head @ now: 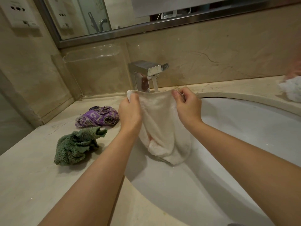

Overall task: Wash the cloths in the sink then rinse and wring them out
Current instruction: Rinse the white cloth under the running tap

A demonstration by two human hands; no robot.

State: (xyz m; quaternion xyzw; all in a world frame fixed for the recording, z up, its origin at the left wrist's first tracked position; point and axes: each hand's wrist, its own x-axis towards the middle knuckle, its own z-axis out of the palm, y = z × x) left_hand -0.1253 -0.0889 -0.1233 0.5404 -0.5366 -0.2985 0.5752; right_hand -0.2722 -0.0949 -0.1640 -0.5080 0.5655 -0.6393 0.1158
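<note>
The white terry cloth [162, 128] hangs spread over the left part of the sink basin [244, 128], its top hem held just under the square chrome faucet [149, 70], from which a thin stream runs. The left hand [130, 111] grips one upper corner, fingers curled round a bunched fold; the right hand [187, 105] pinches the other corner between thumb and fingertips. This looks like wetting or rinsing of the first cloth. The next move probably calls for feeding the hem into the stream, or gathering the cloth and twisting it over the basin.

The cloth is thick, nubby and limp, its lower end sagging in heavy folds, with a faint pink patch. On the marble counter [32, 176], near its left edge beside the basin, lie a crumpled green shaggy cloth [76, 149] and, behind it, a thin purple patterned cloth [97, 117], both apparently unwashed. Another white bundle [291, 88] sits at the counter's right edge, too blurred to identify.
</note>
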